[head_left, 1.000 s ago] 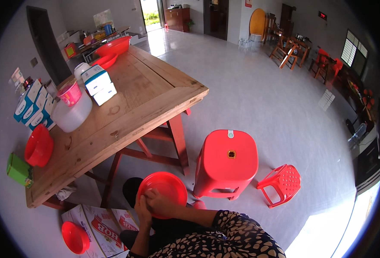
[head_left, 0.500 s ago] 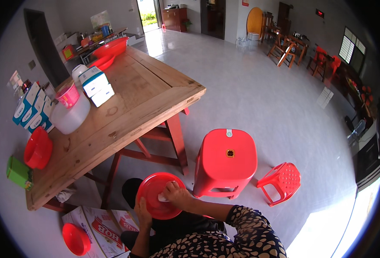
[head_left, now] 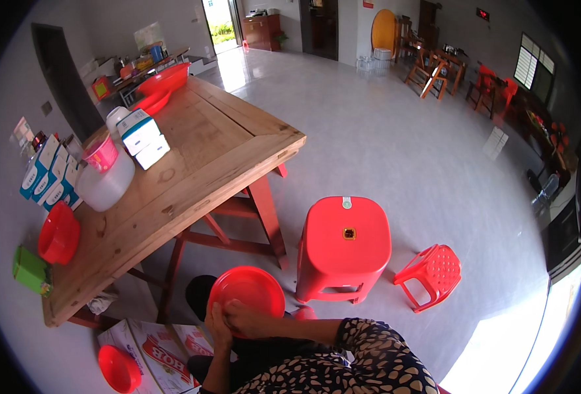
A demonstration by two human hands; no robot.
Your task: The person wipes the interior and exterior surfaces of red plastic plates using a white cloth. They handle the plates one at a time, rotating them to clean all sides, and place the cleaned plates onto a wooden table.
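A round red plastic basin (head_left: 254, 284) rests over my lap, its inside facing up. My left hand (head_left: 219, 326) grips its near-left rim. Close against the left hand, my right hand (head_left: 243, 320) is closed at the near side of the basin, fingers curled inward. Whatever the right hand holds is hidden by its fingers; no white piece shows plainly now.
A wooden table (head_left: 224, 148) on my left carries tissue boxes (head_left: 142, 138), a pink tub (head_left: 102, 154) and red basins (head_left: 60, 233). Ahead stand a tall red stool (head_left: 348, 240) and a small red stool (head_left: 431, 276). Cardboard boxes (head_left: 159, 348) and another red basin (head_left: 119, 369) lie lower left.
My right hand has drawn back from the middle of the basin to its near-left rim, beside my left hand. The white piece seen under its fingers is hidden now.
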